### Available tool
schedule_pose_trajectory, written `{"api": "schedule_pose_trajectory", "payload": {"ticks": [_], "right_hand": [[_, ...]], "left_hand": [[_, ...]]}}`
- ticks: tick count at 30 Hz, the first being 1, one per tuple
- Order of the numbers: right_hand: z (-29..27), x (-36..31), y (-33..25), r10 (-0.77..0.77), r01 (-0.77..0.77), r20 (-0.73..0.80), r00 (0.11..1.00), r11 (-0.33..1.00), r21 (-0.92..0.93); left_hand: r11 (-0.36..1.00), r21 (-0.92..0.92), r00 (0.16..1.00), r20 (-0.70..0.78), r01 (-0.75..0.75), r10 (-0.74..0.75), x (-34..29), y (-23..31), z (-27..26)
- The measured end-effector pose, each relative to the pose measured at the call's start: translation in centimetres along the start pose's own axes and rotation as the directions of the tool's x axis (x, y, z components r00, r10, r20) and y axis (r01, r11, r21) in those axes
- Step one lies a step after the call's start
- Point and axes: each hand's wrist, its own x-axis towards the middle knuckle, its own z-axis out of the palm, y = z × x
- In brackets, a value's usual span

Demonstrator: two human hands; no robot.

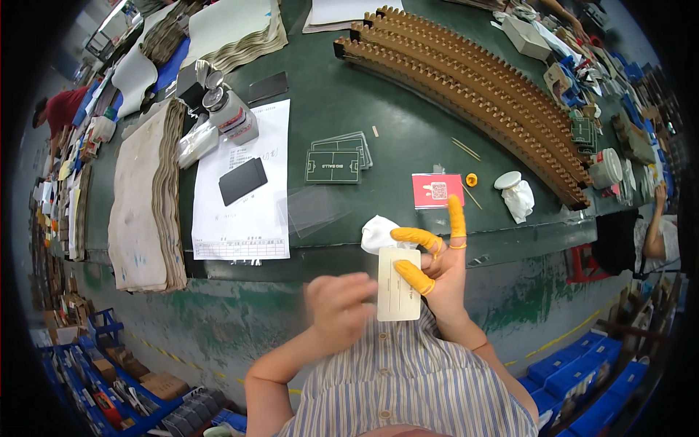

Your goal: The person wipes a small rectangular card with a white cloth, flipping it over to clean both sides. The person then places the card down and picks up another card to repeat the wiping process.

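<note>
In my right hand (448,280), which wears yellow finger cots on the thumb and two fingers, a cream card (398,288) is pinched upright in front of my chest. One cotted finger points away from the card. My left hand (337,309) is just left of the card, its fingers smeared by motion. Beyond the card lies a crumpled white cloth (378,232), close to the right hand's fingers. A red card (428,191) with a white square pattern sits on the green table past the raised finger, beside a small yellow ring-shaped thing (472,179).
Green cards (331,167) and clear sheets (309,213) lie mid-table. Left are black cards (242,180) on printed paper (244,237), a metal-topped bottle (234,116) and a paper stack (145,211). Long slotted wooden racks (466,80) curve across the right, near a white-cloth bundle (518,200).
</note>
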Motion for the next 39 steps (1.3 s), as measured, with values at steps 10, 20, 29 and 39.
{"api": "schedule_pose_trajectory", "payload": {"ticks": [10,20,29,39], "right_hand": [[0.3,-0.6,0.8,-0.209,0.235,0.111,0.971,0.918,-0.321],[-0.8,1.5,-0.6,-0.301,0.288,0.212,0.93,0.237,-0.928],[1.0,3.2,-0.1,-0.148,0.335,0.323,0.935,0.064,-0.94],[-1.2,3.9,-3.0,-0.004,0.159,0.166,0.986,0.308,-0.938]], "left_hand": [[-0.1,-0.549,0.375,0.681,0.83,-0.629,2.9,1.3,-1.0],[-0.041,-0.715,0.403,0.439,0.698,-0.803,0.2,0.4,-2.0],[0.056,-0.795,0.388,0.232,0.604,-0.892,-0.9,-0.2,-3.3],[0.003,-0.829,0.388,0.258,0.559,-0.885,-2.2,-1.2,-3.6]]}}
